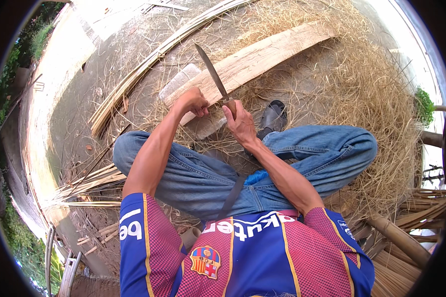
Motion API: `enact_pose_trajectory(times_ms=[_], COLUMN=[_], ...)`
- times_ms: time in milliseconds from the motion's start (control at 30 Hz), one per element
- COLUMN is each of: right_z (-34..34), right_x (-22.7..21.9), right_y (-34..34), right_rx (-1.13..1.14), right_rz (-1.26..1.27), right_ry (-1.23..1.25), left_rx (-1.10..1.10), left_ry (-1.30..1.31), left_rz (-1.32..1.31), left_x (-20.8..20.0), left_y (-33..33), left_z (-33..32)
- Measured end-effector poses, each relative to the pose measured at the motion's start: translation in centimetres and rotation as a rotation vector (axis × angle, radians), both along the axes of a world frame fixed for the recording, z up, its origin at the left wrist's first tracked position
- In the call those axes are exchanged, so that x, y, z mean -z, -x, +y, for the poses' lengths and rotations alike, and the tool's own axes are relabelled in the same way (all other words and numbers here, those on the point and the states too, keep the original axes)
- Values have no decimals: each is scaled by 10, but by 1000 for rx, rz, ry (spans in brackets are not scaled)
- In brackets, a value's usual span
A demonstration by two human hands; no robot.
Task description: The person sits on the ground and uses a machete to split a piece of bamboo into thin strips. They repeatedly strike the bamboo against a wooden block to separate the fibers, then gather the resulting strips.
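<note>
two hands at work: right hand (240,123) clamped on knife (214,76), blade up over the wooden plank (255,59); left hand (193,101) closed, fingers curled onto the plank's near end amid straw shavings (371,84).

The knife (214,76) stands between both hands, blade pointing away over the plank (262,57). Bamboo strips (134,79) lie left of the plank, loose shavings (371,99) to its right.

My view is bright daylight, with sun from the upper left bleaching the concrete ground (59,59) and the far right rim to glare. The middle sits in soft shade and stays sharp. Fisheye bending curves the wooden plank (262,54); black vignette rings the corners.
</note>
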State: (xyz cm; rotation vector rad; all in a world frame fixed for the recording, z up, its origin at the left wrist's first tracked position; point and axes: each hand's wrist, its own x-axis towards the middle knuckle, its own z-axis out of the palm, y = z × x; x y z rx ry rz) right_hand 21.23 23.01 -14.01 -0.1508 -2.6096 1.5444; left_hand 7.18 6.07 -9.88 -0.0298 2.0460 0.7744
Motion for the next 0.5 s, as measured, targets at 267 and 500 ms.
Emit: enact_pose_trajectory(times_ms=[267, 500], right_z=[-1, -7], right_x=[20, 9], right_y=[-7, -5], right_rx=[-14, -21], right_rz=[-120, -79], right_ry=[-93, -97], left_rx=[-52, -133], left_ry=[-73, -100], left_rz=[-4, -2], left_x=[0, 12], left_y=[0, 2], left_z=[-1, -4])
